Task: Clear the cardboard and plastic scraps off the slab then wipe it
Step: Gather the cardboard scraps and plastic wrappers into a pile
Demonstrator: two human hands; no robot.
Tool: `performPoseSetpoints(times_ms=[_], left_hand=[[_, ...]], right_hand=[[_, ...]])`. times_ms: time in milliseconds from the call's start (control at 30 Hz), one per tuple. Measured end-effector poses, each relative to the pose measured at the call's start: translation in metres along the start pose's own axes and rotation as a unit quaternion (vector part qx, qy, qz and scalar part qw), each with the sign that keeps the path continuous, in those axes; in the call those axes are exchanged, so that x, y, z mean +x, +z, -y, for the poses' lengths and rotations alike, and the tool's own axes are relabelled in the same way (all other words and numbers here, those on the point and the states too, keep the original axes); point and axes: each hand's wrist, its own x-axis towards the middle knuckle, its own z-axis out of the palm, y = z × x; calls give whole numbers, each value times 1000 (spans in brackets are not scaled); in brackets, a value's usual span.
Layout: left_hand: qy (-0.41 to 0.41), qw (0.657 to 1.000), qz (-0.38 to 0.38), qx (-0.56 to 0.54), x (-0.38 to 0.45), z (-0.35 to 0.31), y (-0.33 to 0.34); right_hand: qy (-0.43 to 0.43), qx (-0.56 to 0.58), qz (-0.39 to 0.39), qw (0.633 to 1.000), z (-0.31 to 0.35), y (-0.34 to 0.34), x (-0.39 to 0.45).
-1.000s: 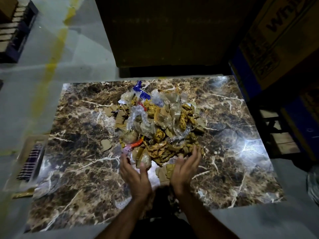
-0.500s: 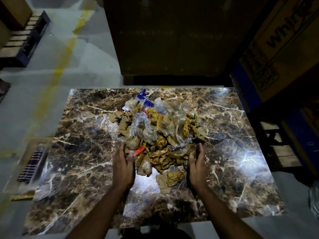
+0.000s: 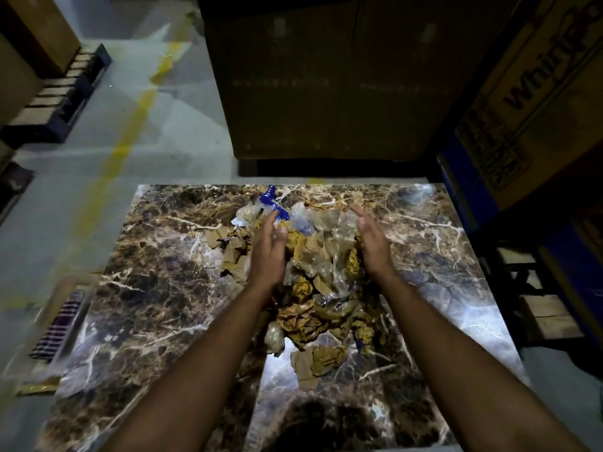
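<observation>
Heaped at the middle of the brown marble slab: a pile of scraps, crumpled brown paper and torn cardboard pieces mixed with clear plastic wrap, a blue printed wrapper at the far end. Reaching over the pile from the near edge, both bare forearms. Left hand on the left flank of the heap, fingers straight and together, palm turned inward, covering part of the scraps; contact with them not clear through the blur. Right hand on the right flank, fingers likewise extended, palm facing the left one, gripping nothing. Nearer than the hands, loose cardboard bits apart from the main heap, beside a bright glare on the stone. Beyond the slab's far edge, close against it, a large dark carton. To the right, a tilted printed cardboard box and a wooden pallet. To the left, grey concrete floor with a yellow painted line, another pallet at the far left, and a floor drain grate just off the slab's left edge.
</observation>
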Motion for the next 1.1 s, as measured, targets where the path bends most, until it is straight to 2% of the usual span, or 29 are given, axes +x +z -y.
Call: performPoseSetpoints(times_ms=[67, 133, 300, 467, 600, 700, 800, 933, 1100], left_hand=[[-18, 1000, 2, 12, 0, 1, 14], [-19, 999, -31, 8, -4, 8, 23], [-18, 996, -87, -18, -18, 23, 39], [-3, 988, -120, -92, -26, 30, 45], [-35, 978, -114, -174, -25, 25, 47], [-41, 968, -103, -223, -31, 21, 45], [-45, 972, -82, -215, -31, 25, 41], [-40, 983, -52, -170, -30, 25, 33], [-42, 991, -45, -121, -34, 20, 20]], right_hand=[[28, 27, 24, 999, 0, 17, -4], [31, 24, 20, 999, -6, 32, -13], [-18, -26, -18, 999, -13, 60, -25], [-61, -64, -44, 995, -14, 81, -33], [-49, -73, -51, 995, -10, 93, -36], [-58, -148, -16, 987, -12, 91, -37], [-48, -213, 13, 976, -15, 89, -35], [-76, -160, -20, 984, -10, 89, -33], [-11, -36, -81, 996, 11, 68, -37]])
